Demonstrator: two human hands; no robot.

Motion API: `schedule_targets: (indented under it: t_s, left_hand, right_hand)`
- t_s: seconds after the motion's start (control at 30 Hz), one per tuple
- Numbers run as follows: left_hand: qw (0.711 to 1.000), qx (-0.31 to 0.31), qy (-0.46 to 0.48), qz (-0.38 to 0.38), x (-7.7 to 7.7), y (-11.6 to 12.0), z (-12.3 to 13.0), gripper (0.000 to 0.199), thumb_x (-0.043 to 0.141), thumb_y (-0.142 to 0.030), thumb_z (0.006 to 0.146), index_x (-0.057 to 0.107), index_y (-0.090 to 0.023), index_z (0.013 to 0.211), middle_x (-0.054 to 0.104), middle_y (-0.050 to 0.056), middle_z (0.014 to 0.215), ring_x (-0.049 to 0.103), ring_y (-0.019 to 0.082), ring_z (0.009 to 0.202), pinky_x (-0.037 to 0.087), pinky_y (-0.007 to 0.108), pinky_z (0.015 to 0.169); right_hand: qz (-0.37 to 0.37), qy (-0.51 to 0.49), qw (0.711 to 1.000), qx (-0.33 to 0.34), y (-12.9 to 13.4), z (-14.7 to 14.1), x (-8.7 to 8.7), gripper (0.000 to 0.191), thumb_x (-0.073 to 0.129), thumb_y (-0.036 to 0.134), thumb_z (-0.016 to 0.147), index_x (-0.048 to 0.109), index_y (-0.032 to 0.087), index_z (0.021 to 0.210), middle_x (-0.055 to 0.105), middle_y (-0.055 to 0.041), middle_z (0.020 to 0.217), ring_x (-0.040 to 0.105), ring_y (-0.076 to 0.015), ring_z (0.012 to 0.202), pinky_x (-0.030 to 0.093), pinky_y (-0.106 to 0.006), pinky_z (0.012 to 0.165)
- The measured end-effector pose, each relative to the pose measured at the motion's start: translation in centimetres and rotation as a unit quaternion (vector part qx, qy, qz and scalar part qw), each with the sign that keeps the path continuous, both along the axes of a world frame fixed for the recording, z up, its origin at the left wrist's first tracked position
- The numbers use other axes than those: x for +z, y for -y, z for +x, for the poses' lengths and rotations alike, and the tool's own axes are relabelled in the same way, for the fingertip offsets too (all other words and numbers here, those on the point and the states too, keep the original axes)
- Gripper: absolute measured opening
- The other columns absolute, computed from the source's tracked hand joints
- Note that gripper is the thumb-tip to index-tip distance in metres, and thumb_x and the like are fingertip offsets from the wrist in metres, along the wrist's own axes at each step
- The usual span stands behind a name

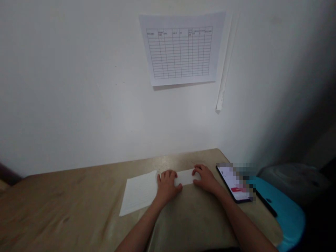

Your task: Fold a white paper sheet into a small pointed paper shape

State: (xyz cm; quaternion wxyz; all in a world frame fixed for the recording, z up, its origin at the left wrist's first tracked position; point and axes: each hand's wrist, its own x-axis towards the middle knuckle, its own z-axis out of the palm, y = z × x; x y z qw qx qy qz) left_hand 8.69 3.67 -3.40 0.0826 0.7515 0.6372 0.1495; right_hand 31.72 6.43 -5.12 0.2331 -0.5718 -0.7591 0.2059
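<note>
A small folded-looking white paper [184,177] lies flat on the brown table between my hands. My left hand [168,185] rests at its left end, fingers spread, thumb near the lower edge. At the right end is my right hand [205,179], its fingers curved and its thumb apart from them, touching the paper. To the left lies a larger white sheet [139,192], its right edge beside my left hand. Parts of the small paper's ends are hidden under my fingers.
The brown table [78,206] meets a white wall bearing a printed table sheet [183,52]. A phone or tablet [231,183], partly pixelated, lies right of my right hand. Near the right edge is a dark thin object [266,203], beside a turquoise stool or chair [291,213].
</note>
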Motion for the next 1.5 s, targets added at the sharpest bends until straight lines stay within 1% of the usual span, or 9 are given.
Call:
schedule_targets:
  t_s: [0.2, 0.3, 0.5, 0.83, 1.03, 1.23, 1.33, 1.4, 1.5]
  left_hand:
    - [0.998, -0.049, 0.015, -0.039, 0.0, -0.7, -1.7, 0.035, 0.064, -0.033, 0.077, 0.060, -0.028, 0.112, 0.057, 0.004, 0.132, 0.044, 0.030, 0.129, 0.021, 0.052, 0.115]
    - [0.995, -0.076, 0.027, -0.049, -0.2, -1.1, -2.6, 0.039, 0.064, -0.027, 0.077, 0.060, -0.031, 0.116, 0.056, 0.002, 0.135, 0.042, 0.029, 0.131, 0.021, 0.051, 0.115]
    - [0.992, -0.105, 0.041, -0.057, 0.0, -1.3, -3.4, 0.043, 0.062, -0.019, 0.074, 0.061, -0.030, 0.116, 0.057, 0.002, 0.136, 0.042, 0.027, 0.133, 0.022, 0.049, 0.115]
    - [0.989, -0.132, 0.049, -0.043, -0.8, -1.8, -4.3, 0.045, 0.064, -0.018, 0.074, 0.063, -0.030, 0.117, 0.059, 0.002, 0.137, 0.045, 0.026, 0.133, 0.024, 0.047, 0.115]
    - [0.990, -0.133, 0.046, -0.032, -0.7, -1.6, -4.3, 0.045, 0.064, -0.018, 0.074, 0.064, -0.029, 0.117, 0.060, 0.002, 0.135, 0.046, 0.026, 0.131, 0.024, 0.047, 0.115]
    - [0.989, -0.137, 0.050, -0.020, -0.4, -1.1, -4.2, 0.038, 0.065, -0.025, 0.079, 0.064, -0.030, 0.117, 0.060, 0.002, 0.135, 0.047, 0.026, 0.131, 0.024, 0.047, 0.115]
    - [0.989, -0.134, 0.058, -0.017, -0.6, -1.3, -4.2, 0.035, 0.066, -0.029, 0.081, 0.066, -0.030, 0.116, 0.060, 0.003, 0.135, 0.047, 0.026, 0.131, 0.024, 0.048, 0.115]
    - [0.990, -0.128, 0.058, -0.016, -0.8, -1.4, -4.3, 0.040, 0.067, -0.029, 0.081, 0.064, -0.029, 0.120, 0.059, 0.004, 0.138, 0.047, 0.026, 0.131, 0.024, 0.048, 0.116]
    - [0.992, -0.116, 0.052, -0.020, -0.8, -1.4, -4.3, 0.056, 0.068, -0.030, 0.080, 0.056, -0.026, 0.135, 0.056, 0.007, 0.143, 0.045, 0.027, 0.134, 0.025, 0.048, 0.117]
  right_hand:
    - [-0.020, -0.041, 0.998, 0.041, -0.4, 1.3, -0.1, 0.034, 0.068, 0.019, 0.070, 0.071, 0.025, 0.103, 0.049, -0.0069, 0.141, 0.044, -0.0253, 0.133, 0.031, -0.040, 0.115]
    - [-0.027, -0.063, 0.996, 0.056, -0.5, 1.8, -0.2, 0.035, 0.066, 0.015, 0.070, 0.072, 0.026, 0.103, 0.048, -0.0067, 0.143, 0.043, -0.0246, 0.135, 0.031, -0.040, 0.116]
    - [-0.052, -0.097, 0.989, 0.094, -0.9, 2.7, -0.5, 0.039, 0.060, 0.010, 0.070, 0.074, 0.025, 0.103, 0.046, -0.0066, 0.145, 0.043, -0.0242, 0.137, 0.032, -0.042, 0.116]
    - [-0.072, -0.130, 0.982, 0.116, -1.4, 3.8, -0.8, 0.055, 0.052, 0.004, 0.062, 0.074, 0.026, 0.107, 0.047, -0.0055, 0.148, 0.043, -0.0241, 0.139, 0.031, -0.045, 0.118]
    - [-0.068, -0.134, 0.980, 0.128, -1.8, 4.2, -1.3, 0.055, 0.051, 0.005, 0.062, 0.074, 0.025, 0.108, 0.048, -0.0053, 0.149, 0.042, -0.0245, 0.140, 0.030, -0.045, 0.118]
    - [-0.065, -0.151, 0.980, 0.113, -1.8, 4.2, -1.5, 0.054, 0.049, 0.003, 0.062, 0.074, 0.023, 0.105, 0.050, -0.0055, 0.147, 0.044, -0.0231, 0.139, 0.029, -0.046, 0.119]
    - [-0.048, -0.160, 0.981, 0.094, -1.5, 4.0, -1.5, 0.049, 0.048, 0.004, 0.067, 0.074, 0.022, 0.105, 0.053, -0.0063, 0.145, 0.046, -0.0218, 0.137, 0.030, -0.045, 0.118]
    - [-0.040, -0.156, 0.984, 0.082, -1.3, 3.7, -1.4, 0.045, 0.047, 0.006, 0.072, 0.073, 0.022, 0.105, 0.054, -0.0065, 0.144, 0.048, -0.0208, 0.135, 0.032, -0.044, 0.117]
    - [-0.038, -0.137, 0.988, 0.067, -0.8, 3.2, -1.0, 0.040, 0.054, 0.011, 0.075, 0.071, 0.022, 0.109, 0.054, -0.0075, 0.143, 0.051, -0.0218, 0.132, 0.038, -0.044, 0.114]
